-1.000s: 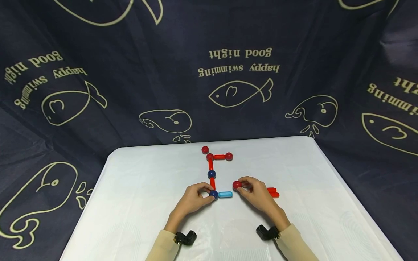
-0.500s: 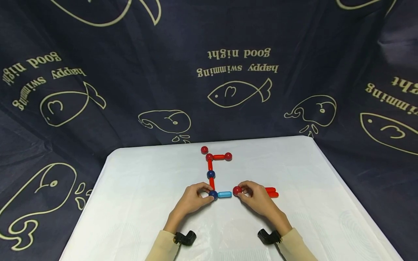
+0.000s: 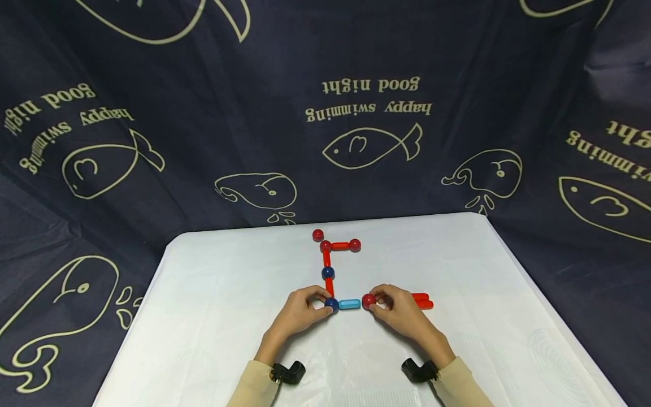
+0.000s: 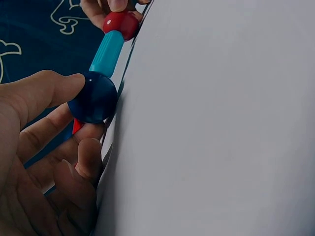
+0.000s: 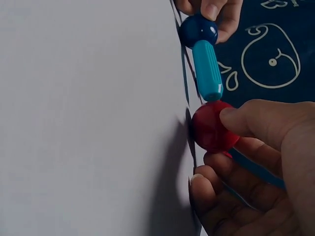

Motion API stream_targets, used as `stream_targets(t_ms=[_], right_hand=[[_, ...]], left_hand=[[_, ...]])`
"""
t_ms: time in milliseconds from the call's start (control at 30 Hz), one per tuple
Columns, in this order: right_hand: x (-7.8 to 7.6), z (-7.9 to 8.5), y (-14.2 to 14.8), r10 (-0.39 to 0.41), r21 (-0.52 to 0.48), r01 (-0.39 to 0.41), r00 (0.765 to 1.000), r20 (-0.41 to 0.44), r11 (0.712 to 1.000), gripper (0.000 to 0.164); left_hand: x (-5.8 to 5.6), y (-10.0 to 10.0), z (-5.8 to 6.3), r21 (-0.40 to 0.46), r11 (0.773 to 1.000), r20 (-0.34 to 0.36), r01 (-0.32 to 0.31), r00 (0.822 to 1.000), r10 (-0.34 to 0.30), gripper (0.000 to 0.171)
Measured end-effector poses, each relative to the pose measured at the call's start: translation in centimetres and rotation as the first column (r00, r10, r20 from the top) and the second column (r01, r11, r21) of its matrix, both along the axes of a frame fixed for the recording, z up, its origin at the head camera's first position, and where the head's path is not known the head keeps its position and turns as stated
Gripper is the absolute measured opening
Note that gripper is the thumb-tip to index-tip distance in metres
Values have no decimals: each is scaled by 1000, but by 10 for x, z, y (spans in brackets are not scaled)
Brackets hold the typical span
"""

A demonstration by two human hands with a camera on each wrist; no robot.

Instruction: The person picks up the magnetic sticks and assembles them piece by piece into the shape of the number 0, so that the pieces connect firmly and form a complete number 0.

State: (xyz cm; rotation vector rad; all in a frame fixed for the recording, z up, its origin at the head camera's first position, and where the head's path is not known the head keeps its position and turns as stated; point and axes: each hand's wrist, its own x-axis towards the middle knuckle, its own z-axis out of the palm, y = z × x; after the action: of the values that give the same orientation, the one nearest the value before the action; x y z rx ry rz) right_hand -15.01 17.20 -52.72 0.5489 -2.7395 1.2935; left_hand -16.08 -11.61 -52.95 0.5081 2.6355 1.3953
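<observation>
On the white table [image 3: 229,316] lies a chain of magnetic rods and balls. My left hand [image 3: 300,311] pinches the dark blue ball [image 3: 331,304] [image 4: 92,97] at the chain's near corner. A light blue rod [image 3: 350,304] [image 5: 207,70] runs right from it. My right hand [image 3: 399,308] pinches a red ball [image 3: 368,301] [image 5: 212,126] against that rod's right end. From the blue corner ball a red rod [image 3: 330,286] leads away to another dark blue ball [image 3: 328,273], then on to a red ball [image 3: 325,246], a red rod [image 3: 340,246] and a red ball [image 3: 355,245].
A loose red ball [image 3: 317,234] lies at the far end of the chain. Two red rods [image 3: 423,300] lie side by side just right of my right hand. A dark cloth with fish and whale prints [image 3: 356,113] hangs behind and around the table.
My right hand has brought the red ball down and left, from a little above the table to the light blue rod's right end. My left hand has stayed on the dark blue ball.
</observation>
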Motion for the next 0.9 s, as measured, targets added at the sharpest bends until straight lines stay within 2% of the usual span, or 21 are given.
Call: stream_targets(t_ms=[233, 433, 700, 900], right_hand=[[0, -1, -1, 20, 8, -20, 1000, 19, 1000, 22], [-2, 7, 6, 47, 54, -48, 999, 16, 997, 25], [-13, 25, 37, 45, 129, -39, 998, -44, 991, 30], [-18, 29, 62, 18, 188, -17, 1000, -3, 982, 30]], left_hand=[[1, 1, -1, -5, 1000, 0, -2, 1000, 2, 22], [1, 1, 0, 4, 1000, 0, -1, 1000, 1, 23], [1, 1, 1, 5, 1000, 5, -3, 1000, 3, 23], [1, 1, 1, 4, 1000, 9, -2, 1000, 2, 23]])
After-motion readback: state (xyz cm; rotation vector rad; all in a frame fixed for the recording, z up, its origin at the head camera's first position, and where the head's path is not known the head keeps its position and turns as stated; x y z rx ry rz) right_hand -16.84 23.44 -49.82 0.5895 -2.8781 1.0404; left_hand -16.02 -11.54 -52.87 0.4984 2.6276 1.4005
